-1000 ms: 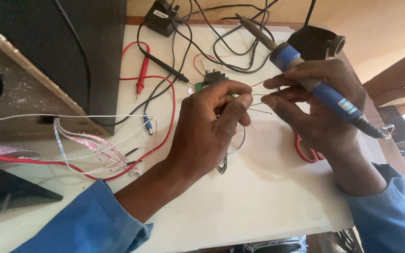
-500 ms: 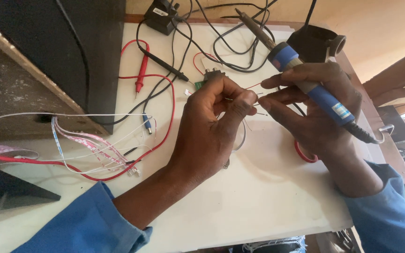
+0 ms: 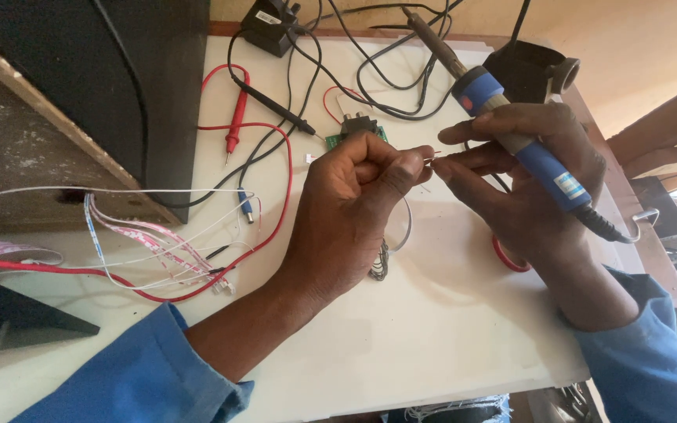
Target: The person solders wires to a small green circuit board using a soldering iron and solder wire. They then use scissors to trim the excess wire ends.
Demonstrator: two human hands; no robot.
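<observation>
My left hand (image 3: 354, 211) hovers over the white table (image 3: 448, 337), pinching a thin wire end between thumb and forefinger. My right hand (image 3: 526, 188) meets it fingertip to fingertip at the same thin wire (image 3: 432, 159). That hand also holds a blue-handled soldering iron (image 3: 511, 125), its metal tip pointing up and away toward the table's far edge. A small green circuit board (image 3: 363, 129) lies just behind my left knuckles. A loop of grey wire (image 3: 406, 231) hangs below my left hand.
A big black speaker box (image 3: 80, 94) stands at the left. Red and black multimeter probes (image 3: 237, 117) and tangled black cables (image 3: 378, 70) cover the far table. A black adapter (image 3: 269, 23), a black stand (image 3: 530, 70), white ribbon wires (image 3: 150, 243) and red tape (image 3: 507, 258) lie around.
Both hands have shifted slightly; the soldering iron's handle has dropped a little, and the fingertips have closed tighter on the thin wire.
</observation>
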